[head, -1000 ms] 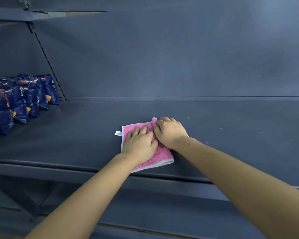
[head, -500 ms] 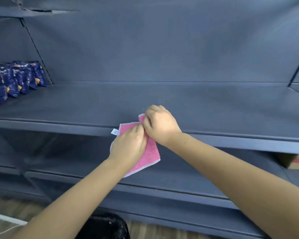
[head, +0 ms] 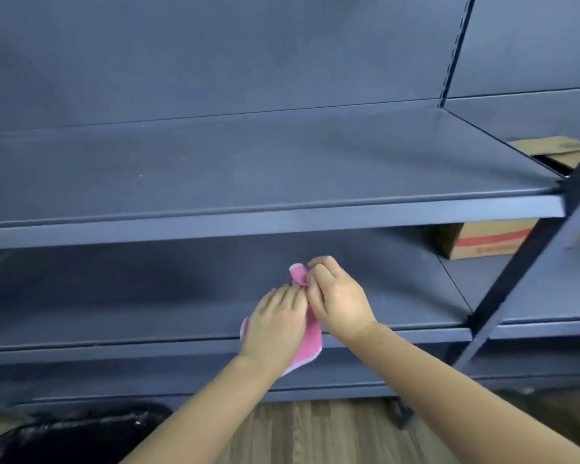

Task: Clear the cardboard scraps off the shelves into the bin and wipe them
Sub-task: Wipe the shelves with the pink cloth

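A pink cloth point(head: 310, 344) with a white edge hangs in the air in front of the lower grey shelf point(head: 148, 316). My left hand point(head: 275, 324) grips its upper middle, and my right hand point(head: 337, 298) pinches its top corner, which sticks up by my fingers. Both hands touch each other. The upper grey shelf point(head: 248, 169) lies above them with only a few tiny specks on it. A bin with a black liner point(head: 71, 437) stands on the floor at the lower left. No cardboard scraps show on these two shelves.
A cardboard box with a red stripe point(head: 482, 241) sits on the lower shelf at the right, and another cardboard box point(head: 549, 150) sits higher behind the upper shelf. A dark slanted post point(head: 529, 272) crosses the right side. Wooden floor point(head: 332, 433) shows below.
Both hands lifted the cloth off the upper shelf and brought it down in front of the lower shelf. The view swung right, so the blue snack packs left the frame.
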